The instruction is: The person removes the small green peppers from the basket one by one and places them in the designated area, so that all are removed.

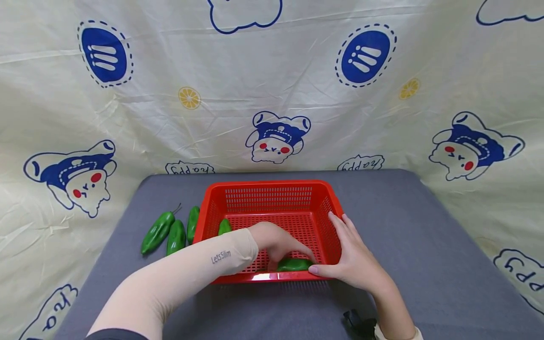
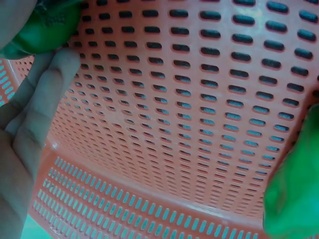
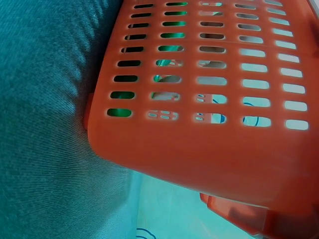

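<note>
A red plastic basket with slotted walls stands on the table. Inside it, by the near right corner, my left hand reaches down and holds a green chili pepper low along the near wall. The left wrist view shows this pepper's stem end against the fingers. Another green pepper lies at the basket's left side, partly hidden by the sleeve. My right hand grips the basket's near right corner, thumb on the near rim and fingers along the right side.
Three green peppers, a long one with its stem, a middle one and one beside the basket, lie on the grey tablecloth at left. A printed white curtain hangs behind. Something black sits by my right wrist.
</note>
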